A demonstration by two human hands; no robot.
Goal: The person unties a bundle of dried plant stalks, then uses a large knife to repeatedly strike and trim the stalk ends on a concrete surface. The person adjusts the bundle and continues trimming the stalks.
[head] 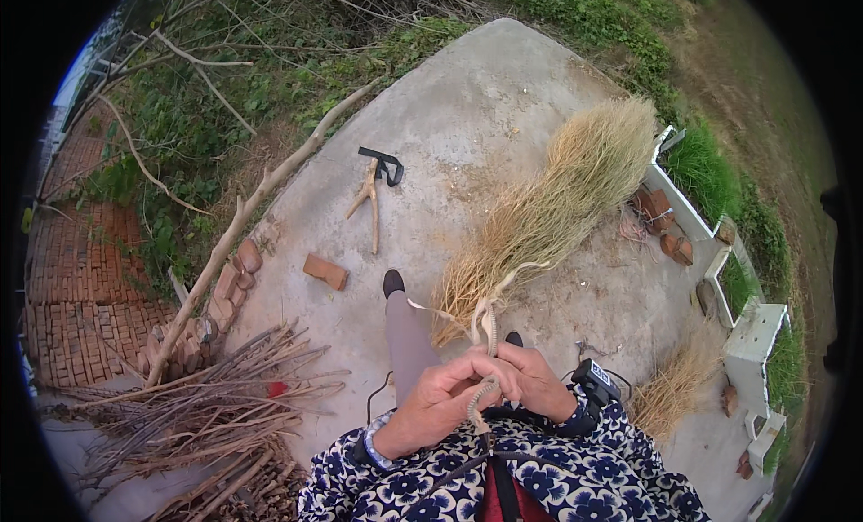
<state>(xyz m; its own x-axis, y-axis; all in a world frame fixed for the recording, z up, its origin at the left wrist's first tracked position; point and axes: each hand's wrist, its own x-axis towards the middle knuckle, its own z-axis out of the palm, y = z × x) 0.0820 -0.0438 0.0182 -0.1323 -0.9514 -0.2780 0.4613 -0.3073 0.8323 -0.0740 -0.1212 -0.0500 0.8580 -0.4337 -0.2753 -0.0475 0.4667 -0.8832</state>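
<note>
My left hand (435, 404) and my right hand (539, 380) meet in front of my jacket, both with fingers closed on a cream zipper strip (493, 330). One toothed end curls out below my left fingers. Above the hands the strip loops up, and pale fabric tails hang off to either side. The fingers hide the part between them. Just beyond lies a long bundle of dry stalks (539, 198), green-gold at its bushy far end and straw-brown at its near end. The strip's upper tail (522, 271) overlaps the stalks in view.
A forked stick (370, 198) lies by a black strap (388, 163) on the concrete (438, 118). Nearer is a loose brick (325, 272). Cut branches (222, 407) are heaped at left below a long pole (270, 182). A smaller straw pile (681, 374) lies right, near white planters (752, 347).
</note>
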